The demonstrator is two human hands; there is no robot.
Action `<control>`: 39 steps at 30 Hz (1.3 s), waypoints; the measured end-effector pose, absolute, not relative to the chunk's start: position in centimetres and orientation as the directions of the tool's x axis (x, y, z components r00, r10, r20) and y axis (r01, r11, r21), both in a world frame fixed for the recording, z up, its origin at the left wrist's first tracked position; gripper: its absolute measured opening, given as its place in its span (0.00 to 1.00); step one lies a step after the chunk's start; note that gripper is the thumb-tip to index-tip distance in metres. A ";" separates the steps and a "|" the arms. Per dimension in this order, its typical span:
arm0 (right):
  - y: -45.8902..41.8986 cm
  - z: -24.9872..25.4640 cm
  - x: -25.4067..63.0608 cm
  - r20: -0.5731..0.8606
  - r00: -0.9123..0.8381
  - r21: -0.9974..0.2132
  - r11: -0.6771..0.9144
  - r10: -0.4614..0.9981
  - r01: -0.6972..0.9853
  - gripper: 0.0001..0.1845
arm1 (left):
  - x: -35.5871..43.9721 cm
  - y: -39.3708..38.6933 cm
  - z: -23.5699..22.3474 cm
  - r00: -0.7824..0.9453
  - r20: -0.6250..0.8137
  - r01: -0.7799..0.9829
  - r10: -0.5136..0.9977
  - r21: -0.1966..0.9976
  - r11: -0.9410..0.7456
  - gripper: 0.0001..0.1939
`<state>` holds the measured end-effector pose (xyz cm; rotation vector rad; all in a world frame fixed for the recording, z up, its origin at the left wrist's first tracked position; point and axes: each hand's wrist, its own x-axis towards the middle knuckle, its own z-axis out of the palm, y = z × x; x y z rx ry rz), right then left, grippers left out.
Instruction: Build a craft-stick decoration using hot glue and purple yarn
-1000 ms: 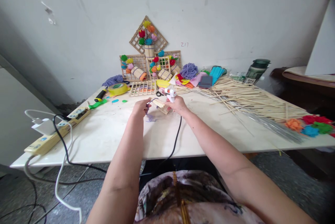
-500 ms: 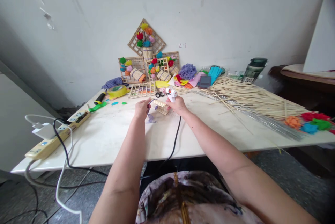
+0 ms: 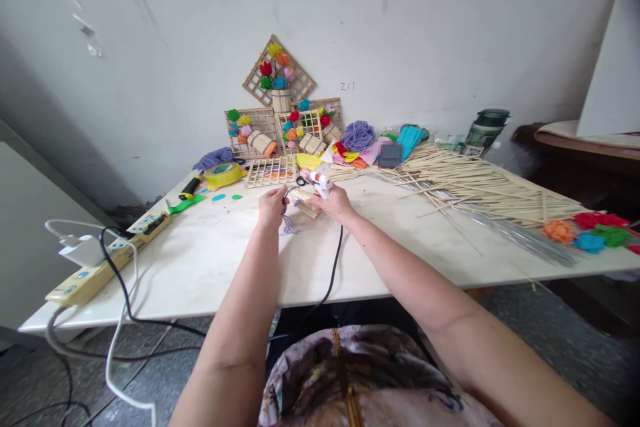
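Note:
A small bundle of pale sticks (image 3: 303, 203) bound with purple yarn lies between my hands, low over the table. My left hand (image 3: 273, 204) is closed in a pinch at its left end, where the yarn runs; the fingertips are partly hidden. Loose purple yarn (image 3: 287, 225) dangles below these fingers. A white hot glue gun (image 3: 323, 182) is gripped in my right hand (image 3: 336, 203), its patterned front pointing left over the sticks. Some right-hand fingers reach the bundle's right side. Black-handled scissors (image 3: 301, 181) lie just behind the gun, mostly covered.
Stick lattices with felt flowers (image 3: 263, 140) lean on the wall. A flat lattice (image 3: 271, 172), yellow tape (image 3: 223, 175) and a utility knife (image 3: 190, 188) are left of centre. Loose sticks (image 3: 480, 180) spread rightward. A power strip (image 3: 107, 260) lines the left edge; the gun's black cord (image 3: 336, 267) crosses the front.
My right hand has brought the glue gun slightly left and down, closer over the stick bundle, and its nozzle now covers more of the scissors. My left hand stays almost still.

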<state>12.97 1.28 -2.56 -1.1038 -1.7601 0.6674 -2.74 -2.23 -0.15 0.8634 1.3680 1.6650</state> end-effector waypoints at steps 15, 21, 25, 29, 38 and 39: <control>1.4 -3.2 12.8 0.490 -0.178 -0.759 0.518 0.853 0.394 0.19 | -2.8 -2.5 0.3 -0.357 0.058 -0.198 0.932 0.971 -0.136 0.06; 1.2 -3.0 12.9 0.461 -0.197 -0.817 0.500 0.865 0.288 0.17 | -3.1 -2.7 0.2 -0.185 0.159 -0.179 0.970 0.965 -0.193 0.11; 0.7 -2.4 13.1 0.347 -0.222 -0.873 0.400 0.911 0.280 0.18 | -3.5 -2.6 0.0 -0.144 0.167 -0.156 0.975 0.969 -0.189 0.13; 0.7 -2.2 13.1 0.316 -0.219 -0.890 0.368 0.923 0.267 0.17 | -3.6 -2.5 -0.2 -0.152 0.178 -0.128 0.972 0.972 -0.198 0.14; 0.9 -2.7 12.8 0.416 -0.212 -0.846 0.462 0.884 0.266 0.18 | -3.5 -2.6 -0.1 -0.179 0.122 -0.143 0.976 0.978 -0.149 0.15; 0.9 -2.7 12.9 0.418 -0.204 -0.842 0.462 0.885 0.280 0.18 | -3.5 -2.6 0.0 -0.175 0.119 -0.140 0.977 0.980 -0.144 0.16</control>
